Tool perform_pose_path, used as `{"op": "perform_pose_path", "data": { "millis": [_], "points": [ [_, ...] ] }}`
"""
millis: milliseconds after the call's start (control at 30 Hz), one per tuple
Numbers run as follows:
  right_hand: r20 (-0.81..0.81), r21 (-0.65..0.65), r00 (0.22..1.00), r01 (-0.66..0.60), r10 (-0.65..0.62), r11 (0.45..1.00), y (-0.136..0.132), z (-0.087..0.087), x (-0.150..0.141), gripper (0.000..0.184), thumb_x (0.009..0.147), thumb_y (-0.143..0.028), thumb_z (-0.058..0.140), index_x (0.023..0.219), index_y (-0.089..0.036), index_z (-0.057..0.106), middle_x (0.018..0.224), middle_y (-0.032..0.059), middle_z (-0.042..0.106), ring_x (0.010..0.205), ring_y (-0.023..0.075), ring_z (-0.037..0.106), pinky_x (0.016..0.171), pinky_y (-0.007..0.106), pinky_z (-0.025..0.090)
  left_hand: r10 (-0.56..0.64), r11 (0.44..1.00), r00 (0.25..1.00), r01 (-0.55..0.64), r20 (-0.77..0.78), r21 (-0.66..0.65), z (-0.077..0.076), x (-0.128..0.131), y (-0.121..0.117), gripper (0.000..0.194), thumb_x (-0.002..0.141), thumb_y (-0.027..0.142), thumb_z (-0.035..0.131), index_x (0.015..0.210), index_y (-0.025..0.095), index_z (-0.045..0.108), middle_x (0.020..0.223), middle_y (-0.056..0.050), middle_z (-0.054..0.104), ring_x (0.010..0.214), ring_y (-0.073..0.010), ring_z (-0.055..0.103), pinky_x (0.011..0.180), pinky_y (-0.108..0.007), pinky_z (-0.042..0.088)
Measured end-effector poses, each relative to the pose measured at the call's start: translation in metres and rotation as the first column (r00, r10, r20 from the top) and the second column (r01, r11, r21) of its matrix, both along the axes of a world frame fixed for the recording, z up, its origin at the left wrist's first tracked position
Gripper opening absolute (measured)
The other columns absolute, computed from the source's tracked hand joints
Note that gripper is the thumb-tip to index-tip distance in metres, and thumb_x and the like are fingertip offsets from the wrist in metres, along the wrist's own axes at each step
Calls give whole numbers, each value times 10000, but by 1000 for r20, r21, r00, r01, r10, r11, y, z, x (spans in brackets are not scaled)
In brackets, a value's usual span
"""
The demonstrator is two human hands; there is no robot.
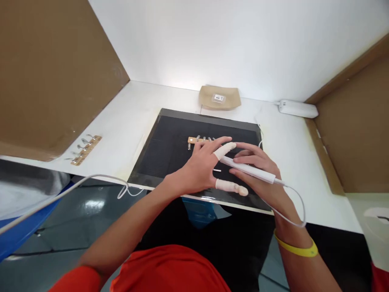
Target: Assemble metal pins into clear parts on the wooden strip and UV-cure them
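Note:
My left hand [202, 166] hovers over the black mat [170, 129] with its fingers spread; pale finger cots cover the thumb and index finger. Under its far fingers lies a small wooden strip [191, 140] with several metal pieces sticking out, part of it hidden. My right hand [258, 162] holds a white pen-shaped corded tool [252, 170], its front end pointing left toward my left hand. The tool's cable loops down past my right wrist. A short thin white stick [217, 170] lies on the mat between the hands. Both index fingertips come close together; contact is unclear.
A second wooden strip with metal pieces [86, 150] lies on the white table at the left. At the back sit a brown paper tray [206, 97] with a small clear box [219, 98] and a white power strip [298, 108]. Brown panels flank both sides. A white cable [100, 175] crosses the left front.

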State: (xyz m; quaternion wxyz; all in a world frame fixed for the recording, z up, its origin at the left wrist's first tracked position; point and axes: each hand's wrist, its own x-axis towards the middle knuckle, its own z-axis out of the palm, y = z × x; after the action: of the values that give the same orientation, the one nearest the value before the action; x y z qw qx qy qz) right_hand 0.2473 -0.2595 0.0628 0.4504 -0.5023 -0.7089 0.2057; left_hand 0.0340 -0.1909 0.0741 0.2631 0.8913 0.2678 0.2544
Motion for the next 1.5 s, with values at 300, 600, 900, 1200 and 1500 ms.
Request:
{"op": "perform_pose_path", "data": {
  "millis": [300, 600, 900, 1200, 1500],
  "points": [
    [204, 160, 958, 171, -202, 972, -21, 4, 13, 195, 888, -269, 800, 1064, -312, 727, 1576, 76, 460, 1425, 342, 474, 1054, 551, 555, -318, 916, 946, 291, -59, -277, 19, 36, 18, 959, 710, 675, 839, 1460, 168, 522, 1257, -133, 708, 1137, -314, 651, 986, -398, 448],
    [237, 160, 962, 96, -132, 982, -26, -7, 20, 344, 904, -277, 774, 1214, -351, 645, 1572, 74, 441, 1310, 305, 518, 985, 514, 582, -492, 862, 835, 427, -247, -274, 23, 49, 31, 638, 725, 757, 764, 1032, 200, 705, 1005, -66, 717, 971, -273, 651, 890, -344, 424],
    [257, 119, 954, 128, -155, 985, -21, -9, 30, 662, 890, -356, 768, 1462, -393, 439, 1584, 101, 428, 1324, 331, 514, 1065, 571, 517, -656, 742, 663, 479, -360, -469, 48, 88, 42, 532, 663, 693, 836, 936, 240, 783, 853, -29, 758, 861, -241, 699, 848, -324, 496],
    [279, -28, 957, 87, -76, 996, -15, -7, 39, 659, 955, -306, 611, 1558, -394, 359, 1639, 80, 393, 1475, 347, 409, 1123, 555, 510, -803, 485, 589, 551, -96, -680, 30, 130, 39, 607, 584, 676, 883, 974, 218, 798, 916, -36, 793, 971, -265, 719, 920, -362, 558],
    [316, -126, 944, 141, -95, 982, -19, -9, 64, 824, 868, -236, 724, 1589, -340, 338, 1596, 109, 452, 1463, 334, 433, 1141, 558, 500, -750, 646, 578, 533, -322, -547, 25, 123, 41, 555, 739, 736, 759, 682, 200, 623, 611, 10, 631, 584, -153, 545, 616, -286, 408]
  ]
}}
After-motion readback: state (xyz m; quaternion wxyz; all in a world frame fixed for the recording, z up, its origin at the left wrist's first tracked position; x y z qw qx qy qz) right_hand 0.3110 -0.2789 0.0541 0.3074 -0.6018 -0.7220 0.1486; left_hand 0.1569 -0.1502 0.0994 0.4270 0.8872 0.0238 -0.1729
